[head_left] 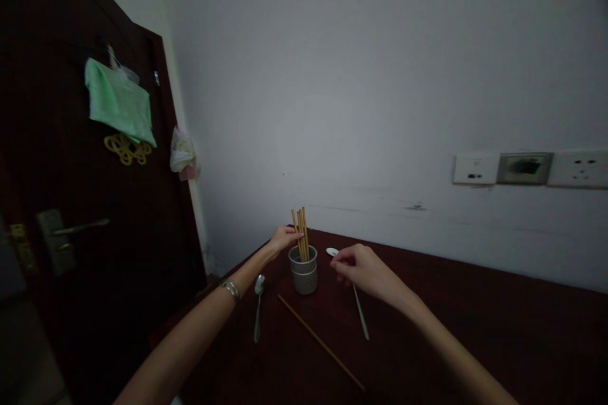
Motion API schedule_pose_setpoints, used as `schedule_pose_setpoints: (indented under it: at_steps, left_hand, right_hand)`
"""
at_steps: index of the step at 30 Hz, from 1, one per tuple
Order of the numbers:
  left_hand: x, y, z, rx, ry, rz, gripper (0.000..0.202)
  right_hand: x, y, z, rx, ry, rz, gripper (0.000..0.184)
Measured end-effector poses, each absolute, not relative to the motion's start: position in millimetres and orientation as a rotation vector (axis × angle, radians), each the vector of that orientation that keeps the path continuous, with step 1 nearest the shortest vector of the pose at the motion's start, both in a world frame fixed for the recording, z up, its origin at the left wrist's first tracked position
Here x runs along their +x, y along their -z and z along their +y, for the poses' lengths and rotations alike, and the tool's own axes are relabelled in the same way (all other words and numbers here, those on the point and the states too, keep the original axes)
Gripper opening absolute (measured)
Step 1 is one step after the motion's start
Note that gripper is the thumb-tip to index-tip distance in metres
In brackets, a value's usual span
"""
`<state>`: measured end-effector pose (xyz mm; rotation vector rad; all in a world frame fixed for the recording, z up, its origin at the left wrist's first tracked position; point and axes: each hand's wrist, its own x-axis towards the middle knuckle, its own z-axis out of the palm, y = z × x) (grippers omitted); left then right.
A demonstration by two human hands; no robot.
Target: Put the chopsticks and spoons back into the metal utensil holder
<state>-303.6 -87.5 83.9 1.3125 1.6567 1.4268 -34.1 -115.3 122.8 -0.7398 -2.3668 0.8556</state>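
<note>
A grey metal utensil holder (pixel 304 278) with a perforated lower part stands on the dark red table. Several wooden chopsticks (pixel 303 234) rise from it, and the fingers of my left hand (pixel 284 238) are closed on them just above the rim. To the right of the holder, my right hand (pixel 363 269) has its fingers curled in a pinch; what is between them, if anything, is hidden. Beneath and behind that hand a metal spoon (pixel 361 313) shows its bowl and handle end, its middle covered. One loose chopstick (pixel 320 342) lies diagonally in front of the holder.
Another metal spoon (pixel 258 310) lies left of the holder. The dark table (pixel 427 342) meets a pale wall with outlets (pixel 476 169) at the right. On the left is a dark door (pixel 137 221) with a handle and a hanging green cloth (pixel 118 101).
</note>
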Motion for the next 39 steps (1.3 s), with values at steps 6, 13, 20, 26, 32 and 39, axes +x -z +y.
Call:
schedule_pose_setpoints:
  at_steps: [6, 13, 20, 26, 32, 39]
  left_hand:
    - [-297, -98, -98, 1.309, -1.405, 1.654, 0.022]
    - [-298, -141, -117, 1.327, -1.572, 1.595, 0.013]
    - [-277, -214, -143, 1.414, -1.886, 1.341, 0.017]
    - [-222, -236, -167, 1.557, -1.658, 1.221, 0.021]
    - [-192, -219, -172, 1.597, -1.462, 1.16, 0.024]
    - [-212, -215, -151, 1.517, -1.556, 1.238, 0.03]
  right_hand:
    - [-30, -122, -117, -0.735, -0.885, -2.362, 0.026]
    - [-24, -134, -122, -0.738, -0.945, -2.35, 0.025]
    - [-20, -151, -124, -0.651, -0.908, -2.207, 0.027]
    - [-27, -160, -128, -0.54, -0.858, -2.029, 0.036]
    - [-37, -154, -134, -0.485, -1.039, -2.034, 0.028]
    - [-36, -145, -129, -0.68, -1.202, -2.019, 0.021]
